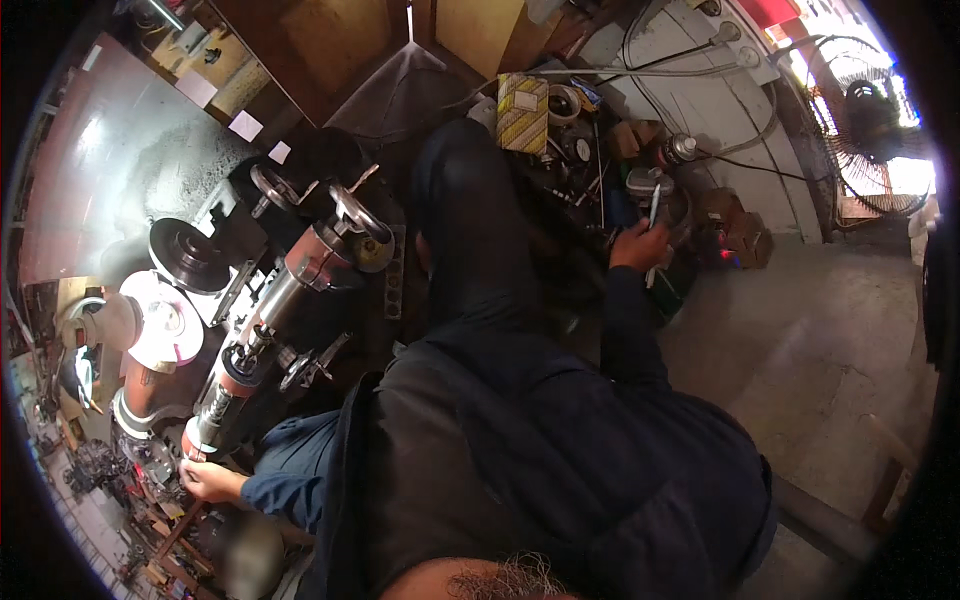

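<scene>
My left hand (212,482) is at the lower end of a lathe-like machine (318,258) with a red-brown and bare metal body. Its fingers are bent and closed against the machine's end; what lies between them is too small to make out. Out to the right, my right hand (640,246) is closed around a slim, pale grey tool (655,203) that points up from the fist. Its exact kind does not show. Beneath and beside that hand are a round metal part (645,180) and other dark parts.
Handwheels (355,212) and a dark disc (188,256) stick out from the machine, beside a bright lamp (105,322). A yellow striped box (522,113), cardboard boxes (745,238) and cables crowd the right bench. A standing fan (866,125) is at the far right.
</scene>
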`<state>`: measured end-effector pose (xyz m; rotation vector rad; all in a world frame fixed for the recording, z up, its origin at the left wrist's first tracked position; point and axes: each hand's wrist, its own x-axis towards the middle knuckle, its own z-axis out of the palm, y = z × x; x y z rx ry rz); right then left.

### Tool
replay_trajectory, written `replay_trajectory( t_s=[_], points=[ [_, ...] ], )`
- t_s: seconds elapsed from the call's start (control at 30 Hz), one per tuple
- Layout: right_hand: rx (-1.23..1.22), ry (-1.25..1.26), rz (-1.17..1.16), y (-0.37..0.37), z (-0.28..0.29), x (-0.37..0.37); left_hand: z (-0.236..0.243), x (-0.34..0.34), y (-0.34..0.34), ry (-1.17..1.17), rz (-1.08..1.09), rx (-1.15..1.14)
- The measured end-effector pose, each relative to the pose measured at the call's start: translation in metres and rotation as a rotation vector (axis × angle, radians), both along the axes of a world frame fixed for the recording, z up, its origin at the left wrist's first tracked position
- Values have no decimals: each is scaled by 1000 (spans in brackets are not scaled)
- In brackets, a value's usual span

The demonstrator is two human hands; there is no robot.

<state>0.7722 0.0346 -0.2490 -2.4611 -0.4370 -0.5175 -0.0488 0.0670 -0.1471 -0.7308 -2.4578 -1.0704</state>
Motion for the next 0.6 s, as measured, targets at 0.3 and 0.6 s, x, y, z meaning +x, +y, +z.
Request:
replay_trajectory(
  t_s=[0.3,0.6],
  points=[
    [-373,-123,-148,-3,-138,30,-26,5,5,-129,-572,78],
    [-907,-237,-45,41,-97,75,-35,-25,19,136,-502,207]
  ],
)
